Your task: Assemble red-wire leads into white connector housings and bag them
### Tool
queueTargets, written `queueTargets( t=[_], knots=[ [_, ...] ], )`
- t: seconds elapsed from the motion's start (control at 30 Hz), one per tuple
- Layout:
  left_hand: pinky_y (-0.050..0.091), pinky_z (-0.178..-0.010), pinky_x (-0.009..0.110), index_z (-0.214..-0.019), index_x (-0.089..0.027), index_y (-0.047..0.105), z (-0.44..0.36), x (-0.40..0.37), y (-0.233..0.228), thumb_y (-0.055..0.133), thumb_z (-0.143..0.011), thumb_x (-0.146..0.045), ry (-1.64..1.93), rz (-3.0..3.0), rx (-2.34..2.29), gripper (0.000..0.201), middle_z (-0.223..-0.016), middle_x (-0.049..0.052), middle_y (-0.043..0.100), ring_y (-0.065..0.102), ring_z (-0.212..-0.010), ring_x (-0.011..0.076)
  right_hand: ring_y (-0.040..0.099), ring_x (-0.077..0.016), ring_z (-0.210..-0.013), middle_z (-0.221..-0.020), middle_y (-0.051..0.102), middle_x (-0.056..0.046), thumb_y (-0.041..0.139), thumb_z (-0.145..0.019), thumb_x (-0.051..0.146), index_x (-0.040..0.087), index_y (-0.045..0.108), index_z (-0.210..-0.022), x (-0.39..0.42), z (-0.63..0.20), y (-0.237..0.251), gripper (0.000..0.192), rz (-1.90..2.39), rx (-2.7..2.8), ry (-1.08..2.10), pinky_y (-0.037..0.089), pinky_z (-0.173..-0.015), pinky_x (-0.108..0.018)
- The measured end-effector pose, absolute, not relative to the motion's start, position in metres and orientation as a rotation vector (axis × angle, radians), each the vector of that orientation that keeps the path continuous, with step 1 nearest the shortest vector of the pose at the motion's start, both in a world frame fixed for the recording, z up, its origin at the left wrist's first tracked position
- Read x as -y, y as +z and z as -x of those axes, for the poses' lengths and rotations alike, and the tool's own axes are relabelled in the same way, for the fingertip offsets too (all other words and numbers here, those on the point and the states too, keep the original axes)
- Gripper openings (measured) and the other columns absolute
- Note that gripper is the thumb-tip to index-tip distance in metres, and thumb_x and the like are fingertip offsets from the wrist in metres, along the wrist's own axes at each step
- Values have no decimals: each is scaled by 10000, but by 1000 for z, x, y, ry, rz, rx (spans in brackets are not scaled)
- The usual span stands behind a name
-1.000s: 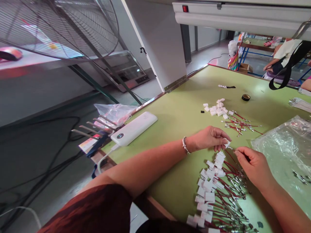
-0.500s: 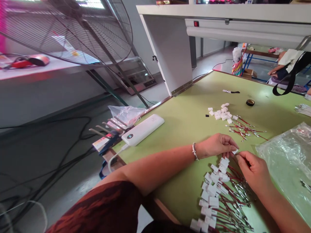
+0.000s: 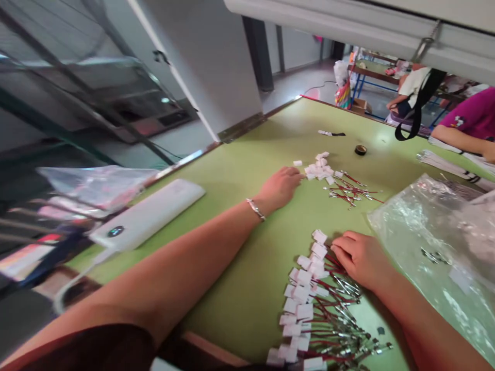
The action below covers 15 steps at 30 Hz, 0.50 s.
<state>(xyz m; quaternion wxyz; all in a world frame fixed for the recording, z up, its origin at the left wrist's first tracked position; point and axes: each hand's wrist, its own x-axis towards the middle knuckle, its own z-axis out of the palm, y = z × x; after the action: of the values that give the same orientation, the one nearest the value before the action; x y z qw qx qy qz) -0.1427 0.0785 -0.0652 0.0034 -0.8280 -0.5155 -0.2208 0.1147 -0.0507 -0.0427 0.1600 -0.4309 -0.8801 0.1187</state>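
Note:
My left hand (image 3: 281, 186) reaches to the left edge of a loose pile of white plastic connector housings (image 3: 320, 169). Its fingers are stretched out low over the table, fingertips at a small white piece; nothing shows gripped. My right hand (image 3: 359, 257) is closed, thumb and forefinger together at the top end of a row of white housings (image 3: 304, 311) fitted with red wires (image 3: 328, 314). A red wire runs to its fingertips, partly hidden by them. Beyond it lies a small heap of loose red wires with metal terminals (image 3: 351, 192).
Black tape roll (image 3: 360, 150) and a clear plastic bag (image 3: 421, 232) lie on the green table (image 3: 240, 247). A white power bank (image 3: 150, 214) with a cable sits at the left edge. A co-worker in a purple sleeve (image 3: 472, 116) is at the far right.
My left hand has left the right hand and moved up to the housing pile. A white housing held between both hands now lies at the row's top. The view has shifted right.

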Motion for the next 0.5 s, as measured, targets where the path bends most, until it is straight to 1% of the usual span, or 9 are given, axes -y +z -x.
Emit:
queueTargets(
  t=[0.07, 0.13, 0.27, 0.37, 0.43, 0.5],
  knots=[
    [470, -925, 379, -1013, -152, 682, 144, -78, -63, 392, -896, -231, -757, 2586, 1674, 323, -1050, 130, 642, 589, -984, 242, 565, -129, -657, -749, 633, -22, 401, -927, 290, 214, 683, -817, 46, -125, -30, 312, 1345, 2429, 262, 409, -633, -269],
    [481, -890, 355, -977, -154, 680, 146, -79, -61, 424, -878, -259, -829, 2581, 1748, 294, -1016, 117, 634, 601, -924, 228, 551, -127, -631, -744, 643, -14, 439, -900, 274, 228, 673, -780, 41, -143, -14, 267, 1542, 2363, 172, 387, -597, -265],
    [488, -822, 330, -889, -166, 668, 148, -81, -60, 469, -833, -242, -826, 2527, 1880, 220, -929, 86, 645, 607, -863, 225, 512, -136, -563, -664, 637, -1, 503, -829, 253, 237, 633, -658, 37, -193, 20, 215, 1976, 2366, 29, 299, -500, -258],
    [484, -836, 327, -998, -182, 667, 146, -77, -60, 452, -846, -205, -773, 2511, 1893, 264, -990, 78, 643, 604, -898, 221, 516, -144, -537, -649, 639, -11, 499, -816, 299, 238, 653, -694, 39, -214, 36, 206, 2104, 2308, -46, 302, -488, -261],
    [480, -861, 321, -1082, -185, 658, 144, -74, -61, 439, -865, -182, -754, 2522, 1876, 308, -1037, 86, 625, 599, -929, 212, 540, -151, -548, -692, 656, -18, 486, -827, 344, 242, 668, -744, 39, -215, 38, 225, 2096, 2317, 15, 330, -494, -264],
    [481, -866, 316, -1067, -173, 670, 142, -72, -62, 439, -877, -170, -716, 2519, 1874, 300, -1034, 100, 605, 595, -935, 210, 560, -158, -561, -732, 670, -17, 484, -836, 389, 255, 672, -768, 38, -210, 35, 241, 2064, 2358, 132, 353, -497, -267]
  ],
)
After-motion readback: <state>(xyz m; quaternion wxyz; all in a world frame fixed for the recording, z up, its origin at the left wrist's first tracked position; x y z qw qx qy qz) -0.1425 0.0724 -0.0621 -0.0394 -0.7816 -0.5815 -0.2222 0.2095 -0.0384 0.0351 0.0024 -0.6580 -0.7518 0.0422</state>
